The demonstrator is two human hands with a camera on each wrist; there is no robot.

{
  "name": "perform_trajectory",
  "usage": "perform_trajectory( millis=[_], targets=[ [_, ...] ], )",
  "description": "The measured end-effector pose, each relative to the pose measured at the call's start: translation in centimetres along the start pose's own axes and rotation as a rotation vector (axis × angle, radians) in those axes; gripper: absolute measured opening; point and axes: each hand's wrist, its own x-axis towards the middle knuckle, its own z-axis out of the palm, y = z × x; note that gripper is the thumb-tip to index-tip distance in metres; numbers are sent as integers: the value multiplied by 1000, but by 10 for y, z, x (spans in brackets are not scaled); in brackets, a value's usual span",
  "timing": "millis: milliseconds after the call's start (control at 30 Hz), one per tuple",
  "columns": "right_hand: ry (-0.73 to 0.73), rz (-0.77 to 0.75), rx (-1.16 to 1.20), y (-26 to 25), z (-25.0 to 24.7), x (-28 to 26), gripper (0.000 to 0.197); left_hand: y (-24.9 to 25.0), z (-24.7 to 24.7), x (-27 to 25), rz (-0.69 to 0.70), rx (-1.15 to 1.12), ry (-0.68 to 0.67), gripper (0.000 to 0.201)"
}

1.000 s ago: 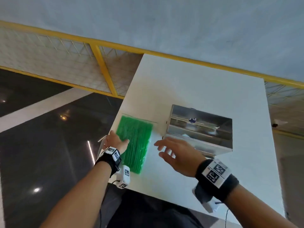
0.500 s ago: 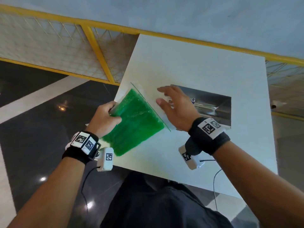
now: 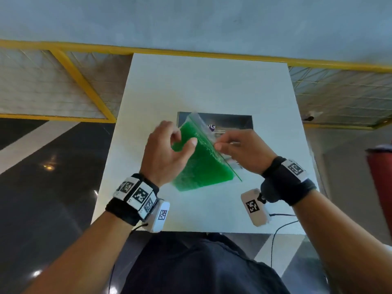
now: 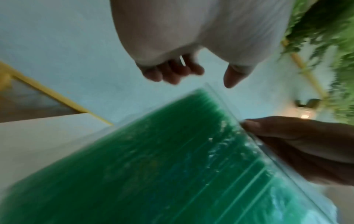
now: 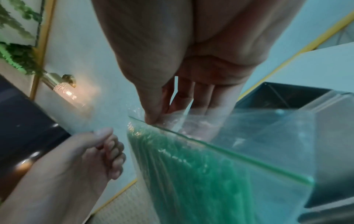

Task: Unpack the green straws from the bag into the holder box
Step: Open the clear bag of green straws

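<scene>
1. Both hands up over the desk (image 3: 212,85), working on the bag (image 3: 220,162) held tilted in the air between them.
2. Right hand (image 3: 244,151) pinching the clear top strip of the bag near the green seal line, thumb on one side and fingers behind the plastic, as seen from the right wrist.
3. Left hand (image 3: 167,149) curled loosely just beside the bag's upper edge; thumb and fingers close to the plastic but, from the left wrist view, apparently gripping nothing. Blur there makes contact hard to rule out.
4. Green straws (image 3: 201,166) packed tight inside the bag, none out yet.
5. Holder box (image 3: 233,122), shiny metal, on the desk just behind the bag and partly hidden by it. Whether its top stands open, unclear from these views.
6. Step in hand, judged from this: getting the bag's mouth open, with the seal seemingly not yet parted.
7. Next move calls for: left hand taking the opposite lip of the strip, then pulling the two lips apart along the seal.
8. Care needed: thin slippery plastic, so a firm pinch near the seal; bag kept mouth-up to stop straws spilling onto the desk before reaching the box.
</scene>
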Motion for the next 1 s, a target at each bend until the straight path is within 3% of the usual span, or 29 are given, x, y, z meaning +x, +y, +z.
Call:
perform_trajectory(
  millis=[67, 167, 533, 867, 933, 1000],
  targets=[
    [-1, 9, 69, 3, -3, -5, 11, 21, 13, -1, 5, -5, -123, 45],
    [12, 34, 145, 7, -6, -11, 19, 39, 33, -4, -21, 8, -188, 53],
    [-30, 162, 721, 18, -4, -22, 24, 47, 50, -7, -96, -320, -235, 34],
    [73, 47, 530, 27, -6, -7, 12, 37, 59, 2, -53, -308, -114, 36],
    [164, 86, 580, 35, -15, -3, 10, 29, 54, 6, -86, -329, -53, 33],
    [216, 138, 432, 45, -27, 0, 11, 22, 45, 11, -91, -339, -20, 34]
  ],
)
